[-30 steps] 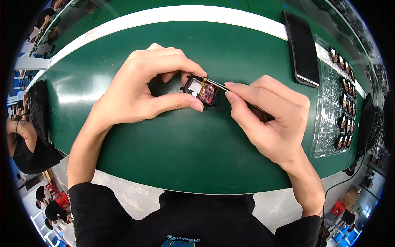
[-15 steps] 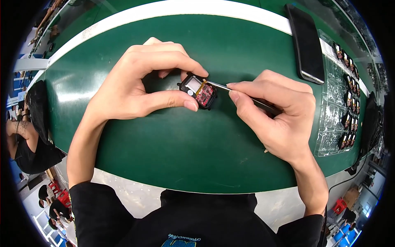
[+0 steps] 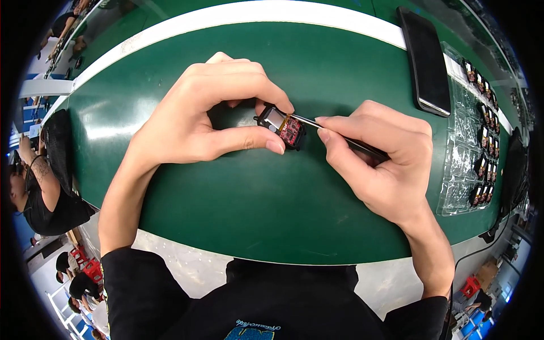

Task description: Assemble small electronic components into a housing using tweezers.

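My left hand [image 3: 204, 116] pinches a small black device with a red circuit board [image 3: 285, 127] between thumb and fingers, just above the green table mat [image 3: 238, 198]. My right hand [image 3: 385, 158] grips black tweezers [image 3: 340, 136] like a pen. The tweezer tips reach the right edge of the small device. Both hands sit close together at the middle of the mat.
A black phone [image 3: 426, 59] lies face down at the back right. A clear plastic tray [image 3: 476, 136] with several small red-and-black parts runs along the right edge. Other people are seen at the far left. A black cable [image 3: 498, 226] hangs at the right.
Both hands and the small device have stayed nearly in place; the tweezer tips have shifted slightly against the device's right edge.
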Demonstrator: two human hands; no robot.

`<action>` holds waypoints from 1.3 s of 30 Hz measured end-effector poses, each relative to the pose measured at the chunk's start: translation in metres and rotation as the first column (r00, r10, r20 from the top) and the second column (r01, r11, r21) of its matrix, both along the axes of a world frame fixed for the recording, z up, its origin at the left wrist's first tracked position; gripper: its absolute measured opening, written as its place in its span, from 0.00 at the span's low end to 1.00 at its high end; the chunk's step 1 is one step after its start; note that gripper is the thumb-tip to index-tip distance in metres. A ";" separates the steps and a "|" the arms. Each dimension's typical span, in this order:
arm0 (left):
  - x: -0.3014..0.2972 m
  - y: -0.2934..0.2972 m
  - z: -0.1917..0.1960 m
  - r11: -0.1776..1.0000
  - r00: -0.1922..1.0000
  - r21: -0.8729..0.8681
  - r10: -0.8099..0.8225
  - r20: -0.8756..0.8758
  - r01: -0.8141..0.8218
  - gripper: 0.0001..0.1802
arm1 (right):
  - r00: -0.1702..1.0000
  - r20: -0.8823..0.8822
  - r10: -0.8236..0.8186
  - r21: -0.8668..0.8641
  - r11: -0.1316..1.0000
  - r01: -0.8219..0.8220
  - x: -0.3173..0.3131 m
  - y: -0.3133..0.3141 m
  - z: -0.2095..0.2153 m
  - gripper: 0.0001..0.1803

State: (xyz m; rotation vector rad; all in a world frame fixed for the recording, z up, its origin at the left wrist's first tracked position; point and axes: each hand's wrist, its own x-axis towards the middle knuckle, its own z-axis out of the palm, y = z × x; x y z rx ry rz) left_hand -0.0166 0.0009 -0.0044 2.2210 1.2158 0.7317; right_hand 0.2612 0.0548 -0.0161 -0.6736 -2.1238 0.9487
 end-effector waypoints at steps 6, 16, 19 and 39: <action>0.002 0.004 0.000 1.000 1.000 0.010 -0.008 0.008 0.008 0.25 | 1.000 0.009 -0.030 0.018 0.999 0.029 0.002 0.000 -0.001 0.06; -0.005 -0.010 -0.004 0.999 0.992 -0.020 0.046 0.121 -0.044 0.27 | 1.000 0.013 -0.021 -0.011 1.000 0.021 -0.002 -0.003 0.006 0.07; 0.011 0.006 -0.014 0.988 0.994 0.149 -0.051 0.092 0.037 0.24 | 0.988 0.107 -0.109 0.017 0.994 0.108 0.029 0.002 0.011 0.06; -0.012 0.003 0.008 0.867 0.670 -0.365 0.495 0.553 -0.340 0.17 | 0.997 -0.039 -0.062 -0.013 0.998 0.062 0.008 0.005 0.009 0.07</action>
